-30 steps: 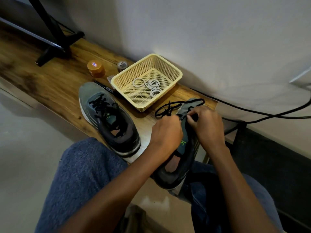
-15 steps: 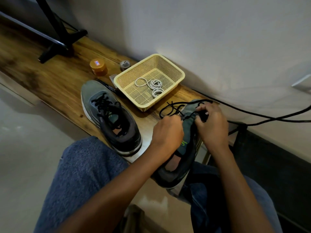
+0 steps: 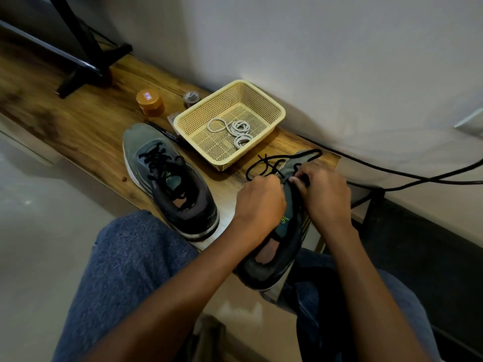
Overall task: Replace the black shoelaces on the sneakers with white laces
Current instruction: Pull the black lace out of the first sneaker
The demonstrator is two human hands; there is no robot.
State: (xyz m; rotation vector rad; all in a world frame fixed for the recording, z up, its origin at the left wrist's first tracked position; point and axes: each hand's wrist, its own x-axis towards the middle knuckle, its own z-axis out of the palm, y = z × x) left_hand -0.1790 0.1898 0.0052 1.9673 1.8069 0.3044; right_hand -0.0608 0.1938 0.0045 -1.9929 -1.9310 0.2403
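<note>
Hands (image 3: 261, 202) (image 3: 325, 194) pinching black lace (image 3: 264, 165) — tongue logo (image 3: 285, 220) unreadable

— What sat on the desk (image 3: 86, 131)?
— An orange jar (image 3: 150, 102), a small grey roll (image 3: 191, 97) just beside the wall (image 3: 339, 61), and a black pen (image 3: 167, 134).
— Anything else?
— A black stand (image 3: 86, 56) stood at the far end, and black cables (image 3: 407, 176) ran along the wall.

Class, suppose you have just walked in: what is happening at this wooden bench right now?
A seated person holds a grey sneaker against the wooden bench, both hands working its black lace loose. The left hand and right hand each pinch the lace near the toe. A second grey sneaker, still black-laced, lies on the bench. Coiled white laces wait in the cream plastic basket.
</note>
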